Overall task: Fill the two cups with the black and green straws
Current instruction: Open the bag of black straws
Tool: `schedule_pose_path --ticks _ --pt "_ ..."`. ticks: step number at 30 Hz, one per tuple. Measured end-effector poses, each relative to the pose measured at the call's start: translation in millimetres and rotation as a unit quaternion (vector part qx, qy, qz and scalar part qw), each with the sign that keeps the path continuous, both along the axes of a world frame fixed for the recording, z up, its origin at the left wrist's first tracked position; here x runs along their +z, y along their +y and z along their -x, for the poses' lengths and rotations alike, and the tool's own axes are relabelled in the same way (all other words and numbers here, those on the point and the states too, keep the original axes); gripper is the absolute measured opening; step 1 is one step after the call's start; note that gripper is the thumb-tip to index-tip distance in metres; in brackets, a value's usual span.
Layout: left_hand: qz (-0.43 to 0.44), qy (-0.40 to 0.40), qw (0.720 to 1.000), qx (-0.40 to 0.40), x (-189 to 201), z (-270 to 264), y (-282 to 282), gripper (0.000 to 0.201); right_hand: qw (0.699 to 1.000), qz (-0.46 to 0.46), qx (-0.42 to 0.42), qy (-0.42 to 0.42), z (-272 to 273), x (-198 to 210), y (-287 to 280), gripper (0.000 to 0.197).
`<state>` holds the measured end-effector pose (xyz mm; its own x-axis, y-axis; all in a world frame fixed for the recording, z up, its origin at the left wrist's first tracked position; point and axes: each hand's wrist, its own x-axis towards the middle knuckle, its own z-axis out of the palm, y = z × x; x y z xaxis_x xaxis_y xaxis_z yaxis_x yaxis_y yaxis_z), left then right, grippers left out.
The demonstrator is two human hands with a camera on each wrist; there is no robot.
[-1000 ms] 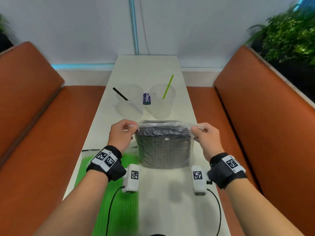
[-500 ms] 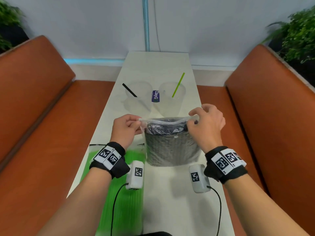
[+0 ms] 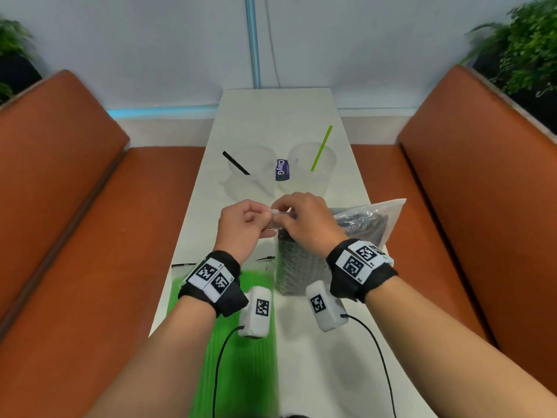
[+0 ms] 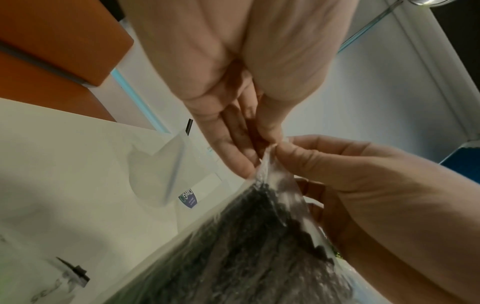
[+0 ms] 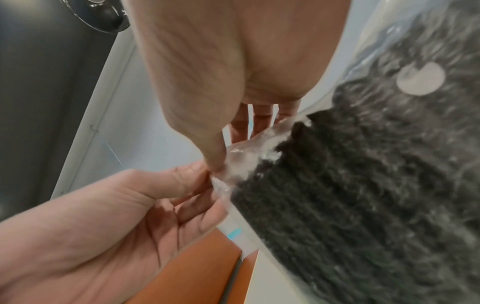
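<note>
Right hand (image 3: 304, 220) crossed to left hand (image 3: 241, 227) | both pinch bag (image 3: 361, 224) corner

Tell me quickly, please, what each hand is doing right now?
Left hand: pinching the top corner of the bag of black straws.
Right hand: pinching the same corner of the bag.

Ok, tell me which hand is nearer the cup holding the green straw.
Right. The right hand sits just below that cup; the left hand is further left, under the other cup.
</note>
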<state>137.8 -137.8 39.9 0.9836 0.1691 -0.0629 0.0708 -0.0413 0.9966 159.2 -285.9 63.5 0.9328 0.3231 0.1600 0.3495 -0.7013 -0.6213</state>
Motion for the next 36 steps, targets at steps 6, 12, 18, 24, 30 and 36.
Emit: schedule_pose_path --ticks 6,12,18,24,30,36 --pt "-0.015 -0.011 1.0 -0.006 2 -2 7 0.016 0.998 -0.052 -0.024 -0.018 4 -2 7 0.007" --pt "-0.033 -0.011 0.999 -0.007 2 -3 5 0.021 0.998 -0.058 -0.021 -0.023 4 0 5 0.01" --pt "-0.038 -0.012 0.999 -0.012 1 -6 5 0.023 0.999 0.003 -0.012 -0.041 2 0 -1 0.007" --pt "-0.035 -0.016 0.999 0.009 -1 -8 10 0.024 0.993 0.071 -0.06 -0.071 3 -5 -31 0.009" --pt "-0.04 0.001 0.999 0.024 -3 -12 8 0.024 0.977 0.113 -0.159 -0.089 2 -5 -79 0.015" --pt "-0.028 0.023 0.998 0.043 -3 -18 9 0.021 0.956 0.103 -0.271 -0.048 6 -2 -122 0.027"
